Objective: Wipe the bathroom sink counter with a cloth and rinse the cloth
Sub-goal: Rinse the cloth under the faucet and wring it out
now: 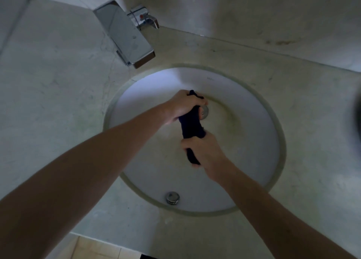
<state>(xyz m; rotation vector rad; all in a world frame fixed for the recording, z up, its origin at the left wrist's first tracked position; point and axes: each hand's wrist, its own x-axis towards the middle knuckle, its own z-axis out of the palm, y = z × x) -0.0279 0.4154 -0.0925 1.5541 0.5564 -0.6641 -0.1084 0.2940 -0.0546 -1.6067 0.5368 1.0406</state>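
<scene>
Both hands (pixel 205 153) round twisted cloth (pixel 191 123)

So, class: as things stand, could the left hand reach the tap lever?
Probably not yet. The left hand grips the top of the dark cloth over the basin, and the right hand holds its lower end. The path to the lever looks clear, once it lets go.

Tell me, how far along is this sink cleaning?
Late, it seems. Both hands, left hand and right hand, grip the dark cloth, twisted into a roll over the basin. No water runs from the faucet. Whether the counter is wiped, I cannot tell.
</scene>
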